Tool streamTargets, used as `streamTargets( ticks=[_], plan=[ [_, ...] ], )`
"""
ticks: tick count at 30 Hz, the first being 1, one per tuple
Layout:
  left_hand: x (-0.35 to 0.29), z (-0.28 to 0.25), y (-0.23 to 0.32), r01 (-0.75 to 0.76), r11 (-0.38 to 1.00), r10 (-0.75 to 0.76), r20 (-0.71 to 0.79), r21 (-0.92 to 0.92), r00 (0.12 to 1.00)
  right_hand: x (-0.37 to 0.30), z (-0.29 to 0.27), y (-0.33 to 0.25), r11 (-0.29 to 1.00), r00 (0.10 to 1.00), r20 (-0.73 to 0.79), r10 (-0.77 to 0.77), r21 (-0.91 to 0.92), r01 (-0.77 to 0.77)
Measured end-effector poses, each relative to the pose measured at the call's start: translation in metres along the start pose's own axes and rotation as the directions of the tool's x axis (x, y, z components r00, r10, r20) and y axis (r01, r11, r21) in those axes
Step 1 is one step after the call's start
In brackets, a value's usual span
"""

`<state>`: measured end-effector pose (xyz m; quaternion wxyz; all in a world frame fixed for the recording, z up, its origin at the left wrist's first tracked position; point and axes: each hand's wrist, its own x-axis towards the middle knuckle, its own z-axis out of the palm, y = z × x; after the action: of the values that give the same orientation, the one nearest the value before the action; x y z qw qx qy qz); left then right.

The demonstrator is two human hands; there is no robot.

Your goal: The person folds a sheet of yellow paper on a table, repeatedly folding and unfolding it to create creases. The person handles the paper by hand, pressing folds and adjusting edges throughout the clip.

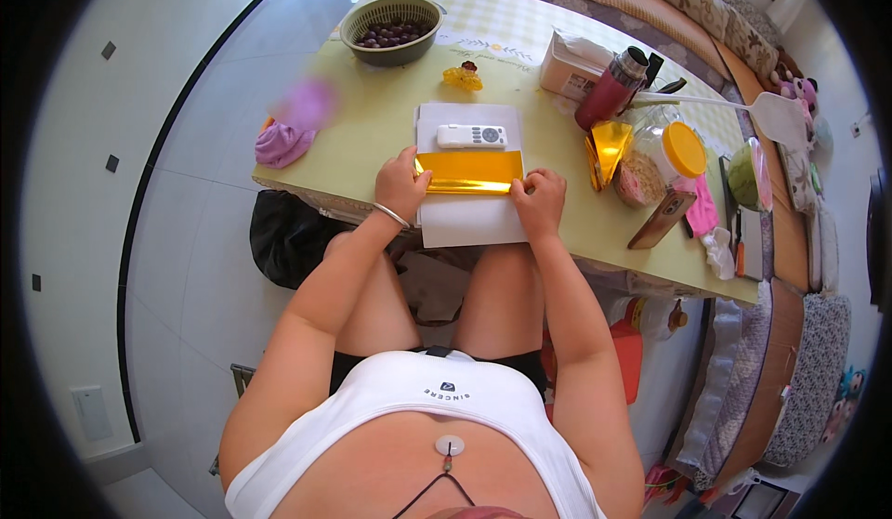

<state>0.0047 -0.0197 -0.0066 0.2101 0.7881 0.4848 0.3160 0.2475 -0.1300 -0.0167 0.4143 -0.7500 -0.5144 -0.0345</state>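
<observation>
A sheet of shiny gold foil paper (469,168) lies across white paper (474,222) at the table's near edge, its near side folded into a narrow band. My left hand (401,186) pinches the foil's left end, a silver bangle at the wrist. At the other end, the fingers of my right hand (539,200) are closed on the near corner. Just beyond the foil, a white remote control (471,136) rests on the paper. More folded gold foil (609,152) stands to the right, beside a clear jar with a yellow lid (684,150).
A green colander (390,47) of dark round fruit stands far left. Beyond the paper sits a yellow hair claw (463,77). Crowded on the right are a tissue box (569,65), a maroon flask (610,87), a phone (662,220) leaning upright and a cut melon (749,175). Purple cloth (283,144) lies left.
</observation>
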Motion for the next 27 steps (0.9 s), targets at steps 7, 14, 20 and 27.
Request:
streamTargets(
  ticks=[7, 14, 20, 27],
  plan=[
    [-0.0015, 0.0026, -0.0022, -0.055, 0.998, 0.056, -0.034, 0.026, 0.998, -0.0001, -0.0043, -0.0094, 1.0, 1.0, 0.0, 0.019, -0.025, -0.019],
    [-0.0016, 0.0018, -0.0013, -0.06, 0.998, 0.062, -0.04, 0.036, 0.997, -0.0001, -0.0042, -0.0088, 1.0, 1.0, -0.015, -0.009, -0.02, 0.009],
    [-0.0013, 0.0, 0.0019, -0.07, 0.994, 0.072, -0.024, 0.079, 0.997, -0.0001, -0.0032, -0.0054, 1.0, 1.0, -0.016, -0.014, -0.017, 0.014],
    [-0.001, 0.0012, 0.0018, -0.109, 0.987, 0.113, -0.031, 0.12, 0.993, -0.0004, -0.0011, -0.0053, 1.0, 1.0, -0.008, -0.002, -0.011, 0.002]
  ],
)
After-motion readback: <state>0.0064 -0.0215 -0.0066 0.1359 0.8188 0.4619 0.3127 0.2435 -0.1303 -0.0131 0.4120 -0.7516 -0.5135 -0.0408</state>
